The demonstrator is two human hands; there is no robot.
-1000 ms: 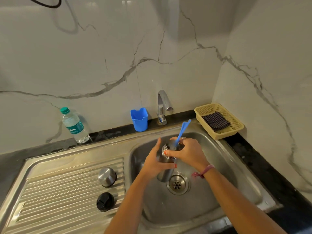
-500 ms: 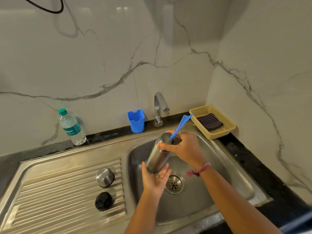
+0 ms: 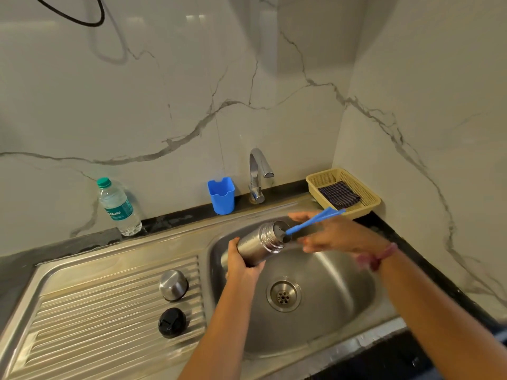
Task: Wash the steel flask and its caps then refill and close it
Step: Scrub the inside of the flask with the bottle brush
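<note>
Flask (image 3: 260, 244) tilted, mouth up-right toward right hand (image 3: 336, 235); left hand (image 3: 241, 263) grips its base; right-hand grip on brush (image 3: 312, 221) blurred, cannot tell.

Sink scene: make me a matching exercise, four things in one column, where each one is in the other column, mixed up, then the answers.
Things:
1. flask
2. black cap
3. folded cloth
4. water bottle

Places:
A. in the yellow basket
B. on the dark counter by the wall, left of the blue cup
C. held tilted over the sink
D. on the ribbed drainboard

Pairs: 1-C, 2-D, 3-A, 4-B
</note>
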